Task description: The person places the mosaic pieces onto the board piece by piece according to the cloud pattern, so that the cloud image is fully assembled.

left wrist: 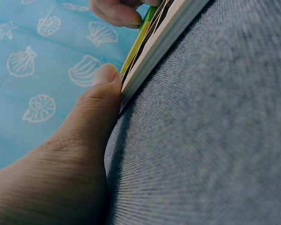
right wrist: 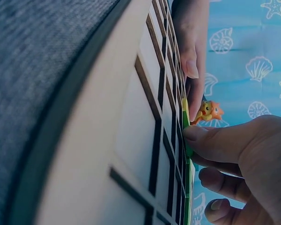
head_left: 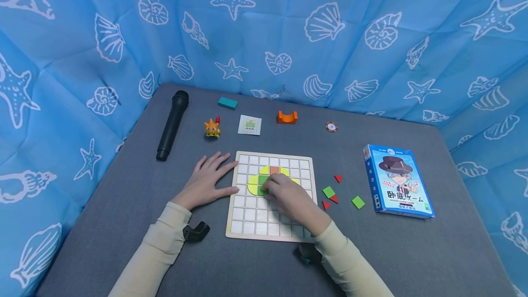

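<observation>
Head view: from your head, forward and down over the grey flat tabletop (head_left: 136, 187). Wrist views: low, close, tilted; both share your pale wooden grid board (right wrist: 75, 154) and blue seashell-print curtain (left wrist: 37, 79).

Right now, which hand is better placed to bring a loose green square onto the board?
Probably the right hand: it is nearer the loose green squares right of the board, though it pinches another green piece. The left hand touches the opposite edge.
</observation>
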`<state>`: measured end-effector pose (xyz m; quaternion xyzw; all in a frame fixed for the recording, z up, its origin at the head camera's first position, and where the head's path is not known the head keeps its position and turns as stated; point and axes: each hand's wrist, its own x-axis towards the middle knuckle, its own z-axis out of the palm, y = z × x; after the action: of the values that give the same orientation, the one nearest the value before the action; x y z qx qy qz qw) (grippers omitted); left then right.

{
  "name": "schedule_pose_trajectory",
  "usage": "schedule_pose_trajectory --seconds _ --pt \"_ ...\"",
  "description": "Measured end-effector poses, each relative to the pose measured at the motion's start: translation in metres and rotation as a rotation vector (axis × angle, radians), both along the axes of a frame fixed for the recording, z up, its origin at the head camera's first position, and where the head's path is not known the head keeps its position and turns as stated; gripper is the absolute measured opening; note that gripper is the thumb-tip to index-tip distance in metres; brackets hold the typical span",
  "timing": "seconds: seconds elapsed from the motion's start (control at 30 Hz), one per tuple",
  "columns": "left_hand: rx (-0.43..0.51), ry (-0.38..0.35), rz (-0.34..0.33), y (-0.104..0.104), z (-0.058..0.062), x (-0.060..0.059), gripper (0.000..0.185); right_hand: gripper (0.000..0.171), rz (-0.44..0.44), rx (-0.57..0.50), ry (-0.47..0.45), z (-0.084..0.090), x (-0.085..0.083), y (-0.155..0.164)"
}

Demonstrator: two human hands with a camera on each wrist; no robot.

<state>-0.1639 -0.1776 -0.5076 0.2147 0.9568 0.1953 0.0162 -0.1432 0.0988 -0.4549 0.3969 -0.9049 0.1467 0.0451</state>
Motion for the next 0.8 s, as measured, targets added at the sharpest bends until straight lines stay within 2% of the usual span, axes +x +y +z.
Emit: schedule_pose_trajectory --seconds 0.8 --pt "-0.004 0.014 -0.004 -0.0003 -0.0010 -0.0002 0.078 0.023 -0.016 0.050 -0.021 -0.0008 -0.0006 -0.0004"
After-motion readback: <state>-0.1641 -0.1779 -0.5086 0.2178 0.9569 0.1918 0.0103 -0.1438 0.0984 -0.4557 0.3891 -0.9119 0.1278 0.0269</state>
